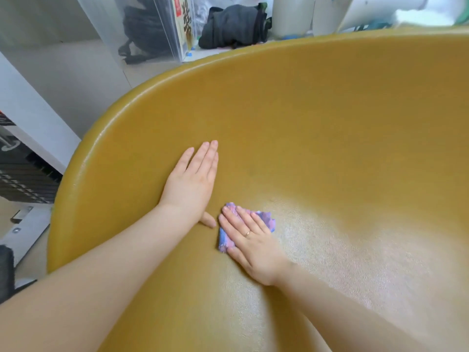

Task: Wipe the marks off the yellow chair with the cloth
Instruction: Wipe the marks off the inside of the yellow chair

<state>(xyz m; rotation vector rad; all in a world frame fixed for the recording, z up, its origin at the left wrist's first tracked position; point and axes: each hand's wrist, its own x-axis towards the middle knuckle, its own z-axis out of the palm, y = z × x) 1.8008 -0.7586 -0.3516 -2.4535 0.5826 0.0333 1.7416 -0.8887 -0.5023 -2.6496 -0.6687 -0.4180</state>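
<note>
Right hand [253, 246] flat, fingers straight, pressing the purple and blue cloth [225, 240] onto the seat of the yellow chair [317, 138], left hand [194, 180] just beside it, spread flat with palm down on the chair's curved inner wall, holding nothing.

Yellow chair [304, 118]: one. Cloth [229, 233]: one, purple-blue. Hands: two, left hand [194, 179] and right hand [253, 246]. Ring [247, 234]: one. Black bag [234, 26]: one. Clear plastic bin [142, 29]: one.
</note>
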